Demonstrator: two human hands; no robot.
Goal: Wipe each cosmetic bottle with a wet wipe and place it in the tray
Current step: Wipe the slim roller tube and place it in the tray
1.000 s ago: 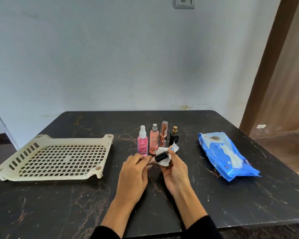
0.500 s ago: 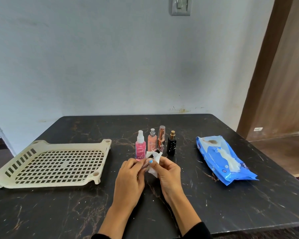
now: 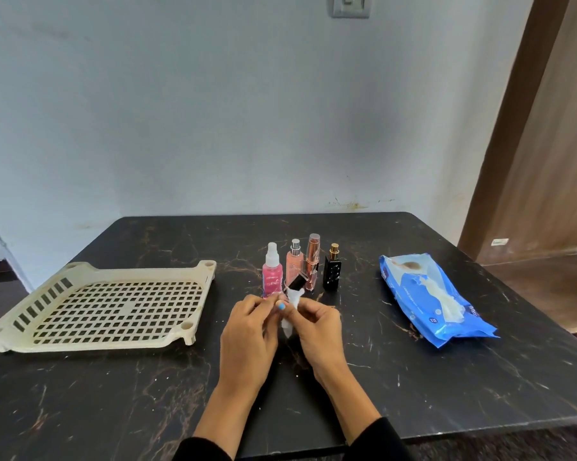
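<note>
My left hand (image 3: 252,331) and my right hand (image 3: 317,327) meet over the table's middle. Between them they hold a small black-capped bottle (image 3: 296,283) wrapped in a white wet wipe (image 3: 290,309); only the bottle's cap end sticks up. Just behind stand a pink spray bottle (image 3: 272,271), a peach bottle (image 3: 294,264), a rose-gold tube (image 3: 312,261) and a black bottle with a gold cap (image 3: 332,271). The cream slotted tray (image 3: 100,304) lies to the left with nothing in it.
A blue wet-wipe pack (image 3: 436,297) lies on the right, a wipe poking out of its opening. The black marble table (image 3: 413,377) ends close to my forearms. A wall stands behind and a wooden door at right.
The wrapped bottle has turned from lying sideways to pointing cap-up. My hands have closed in around the wipe. The camera has tilted slightly.
</note>
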